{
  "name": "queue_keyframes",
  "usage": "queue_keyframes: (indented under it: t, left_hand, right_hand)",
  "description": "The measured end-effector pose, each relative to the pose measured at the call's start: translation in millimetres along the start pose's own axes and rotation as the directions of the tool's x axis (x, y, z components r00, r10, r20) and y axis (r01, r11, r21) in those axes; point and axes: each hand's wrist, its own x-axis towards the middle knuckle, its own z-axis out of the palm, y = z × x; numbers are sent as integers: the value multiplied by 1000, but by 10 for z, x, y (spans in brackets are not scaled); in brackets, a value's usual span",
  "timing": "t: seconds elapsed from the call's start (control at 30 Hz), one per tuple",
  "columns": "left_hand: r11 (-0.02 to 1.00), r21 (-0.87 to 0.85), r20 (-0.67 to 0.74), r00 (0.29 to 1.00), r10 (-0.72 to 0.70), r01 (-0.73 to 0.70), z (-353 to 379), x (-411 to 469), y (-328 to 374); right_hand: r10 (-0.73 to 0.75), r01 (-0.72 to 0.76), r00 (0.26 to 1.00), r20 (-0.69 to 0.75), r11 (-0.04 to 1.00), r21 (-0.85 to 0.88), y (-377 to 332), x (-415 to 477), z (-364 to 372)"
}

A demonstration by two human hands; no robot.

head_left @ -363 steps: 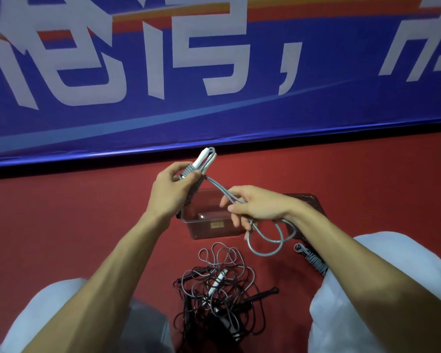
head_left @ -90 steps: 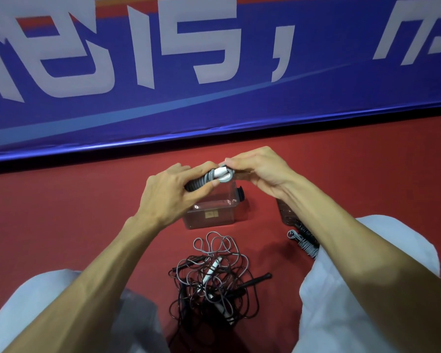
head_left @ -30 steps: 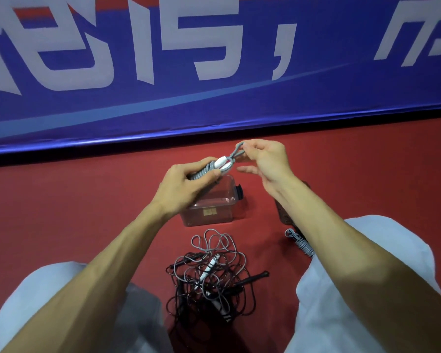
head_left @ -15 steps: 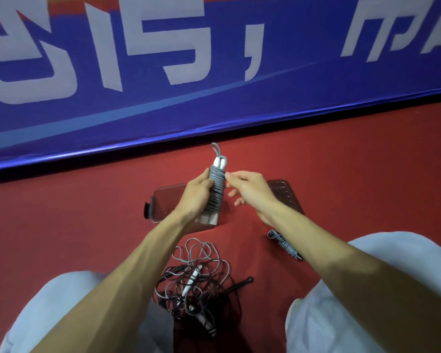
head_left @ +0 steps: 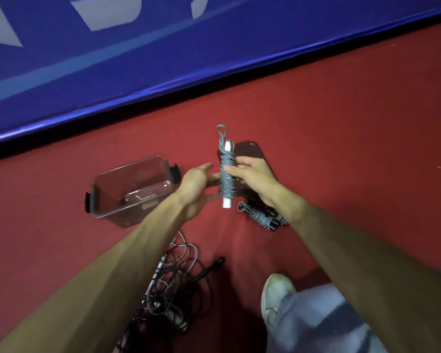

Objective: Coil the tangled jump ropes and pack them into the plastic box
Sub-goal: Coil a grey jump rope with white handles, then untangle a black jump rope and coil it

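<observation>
My right hand [head_left: 256, 179] grips a grey jump rope [head_left: 227, 180] wound tightly round its white handles, held upright with a small loop sticking out on top. To the left of the bundle my left hand [head_left: 197, 180] has its fingers stretched out, the fingertips right at the coil. The clear plastic box [head_left: 117, 212] with black latches stands open on the red floor, left of both hands. A second coiled grey rope [head_left: 261, 216] lies on the floor under my right wrist. A tangle of grey and black ropes [head_left: 173, 289] sits near my legs.
The box's dark translucent lid [head_left: 250, 149] lies on the floor behind the held bundle. A blue banner wall [head_left: 163, 59] runs along the far edge of the red floor. My white shoe [head_left: 275, 296] and grey trouser leg are at bottom right.
My left hand, which gripped the wound bundle, has opened its fingers, and my right hand now holds the bundle. The view has swung, so the box sits farther left.
</observation>
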Motion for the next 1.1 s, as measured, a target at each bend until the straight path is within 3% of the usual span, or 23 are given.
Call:
queue_keyframes:
  t: [0.17,0.27,0.37,0.57,0.7,0.8,0.9,1.1]
  left_hand:
    - [995,90,-22,999,-46,47,153,447,-269]
    - [981,177,-3,997,-82,82,131,636,-470]
    - [967,236,6,995,-100,96,61,805,-629]
    - [943,311,44,989,-141,121,72,1103,-839]
    - [939,319,62,986,-154,126,126,1199,-884]
    - [941,314,63,986,-154,127,110,1199,-912]
    - [938,323,45,988,-147,125,28,1122,-933]
    - [947,308,-41,996,-77,86,-351,779,-919]
  right_hand:
    - [178,-168,969,-173,983,73,588,441,-323]
    - [152,-209,937,-315,965,-155,954,672,-507]
    - [107,-248,935,-339,879,-408,1198,870,-681]
    - [107,-303,944,-311,651,-696,1650,1173,-791]
    - [168,-344,938,-302,546,-764,1775,1170,-739]
    - [150,-340,939,-310,546,-766,1785,1093,-719]
    - [41,-270,954,-295,540,-797,1677,967,-620]
    - [-54,-16,996,-65,631,-776,1521,660,-10]
